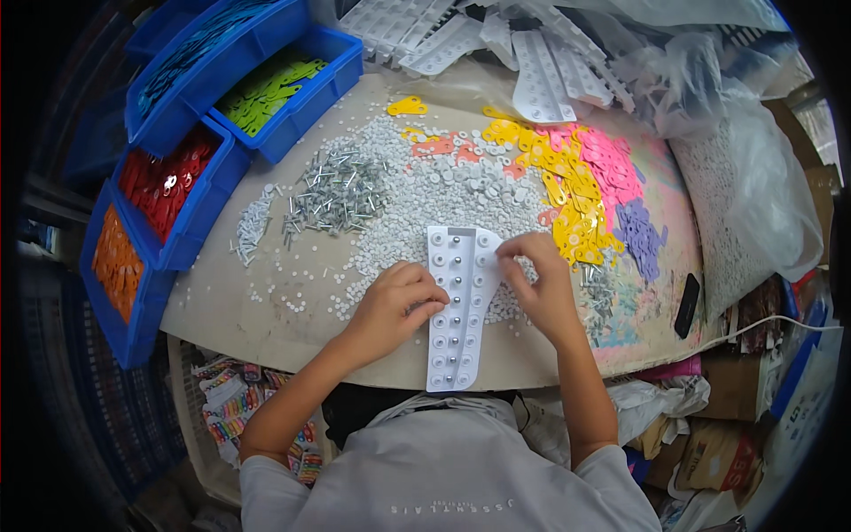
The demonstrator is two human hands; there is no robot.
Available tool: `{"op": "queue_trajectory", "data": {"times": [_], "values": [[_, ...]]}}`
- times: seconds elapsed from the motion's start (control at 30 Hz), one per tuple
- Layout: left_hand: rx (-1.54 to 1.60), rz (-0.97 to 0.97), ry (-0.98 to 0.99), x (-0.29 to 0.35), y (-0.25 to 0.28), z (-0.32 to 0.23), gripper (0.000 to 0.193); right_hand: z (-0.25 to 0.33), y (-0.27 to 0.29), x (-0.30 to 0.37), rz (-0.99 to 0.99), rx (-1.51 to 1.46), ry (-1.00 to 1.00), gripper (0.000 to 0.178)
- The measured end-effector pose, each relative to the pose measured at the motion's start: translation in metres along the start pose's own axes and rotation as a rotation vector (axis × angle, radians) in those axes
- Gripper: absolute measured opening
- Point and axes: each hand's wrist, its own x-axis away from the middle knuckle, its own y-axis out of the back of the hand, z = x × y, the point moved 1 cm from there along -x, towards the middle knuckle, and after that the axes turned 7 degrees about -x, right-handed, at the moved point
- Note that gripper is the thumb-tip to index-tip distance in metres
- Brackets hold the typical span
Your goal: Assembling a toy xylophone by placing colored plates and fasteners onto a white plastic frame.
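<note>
A long white plastic strip (467,306), wider at its far end, lies at the table's front edge. White round pieces fill its two outer rows, and small silver metal heads (456,300) run down the middle channel. My left hand (394,301) is at the strip's left edge, its fingers curled and the tips pressed together by the channel. Beside the strip's upper right edge is my right hand (542,284), thumb and forefinger drawn together. Anything small within either hand's fingertips is hidden. Loose white washers (425,191) spread behind the strip, alongside a heap of silver rivets (341,191).
Blue bins (244,173) at the left hold blue, green, red and orange pieces. Yellow tabs (567,182), pink tabs (607,168) and purple tabs (640,239) lie at the right. More white strips (541,75) are piled at the back. A black phone-like object (686,306) rests near the right edge.
</note>
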Motion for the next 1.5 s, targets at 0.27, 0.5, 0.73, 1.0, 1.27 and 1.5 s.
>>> {"op": "queue_trajectory", "data": {"times": [0.27,0.5,0.73,1.0,1.27,1.5], "values": [[0.04,-0.091,0.135,0.001,-0.009,-0.006,0.01,0.013,-0.01,0.032,0.298,-0.185,-0.11,0.01],[-0.345,-0.194,-0.212,0.009,-0.016,0.003,0.016,0.011,-0.019,0.038,0.227,-0.127,-0.158,0.009],[-0.173,-0.148,-0.205,0.003,-0.012,0.008,0.018,-0.004,-0.035,0.058,0.058,-0.052,0.021,0.013],[0.008,-0.028,-0.125,-0.002,-0.013,0.02,0.018,0.001,-0.025,0.047,0.138,0.001,0.092,0.013],[-0.038,-0.112,-0.05,0.004,-0.015,0.014,0.019,0.003,-0.019,0.042,0.184,-0.063,0.022,0.012],[-0.022,-0.289,0.038,-0.03,0.01,0.016,0.008,0.002,-0.007,0.039,0.216,-0.281,-0.257,0.008]]}}
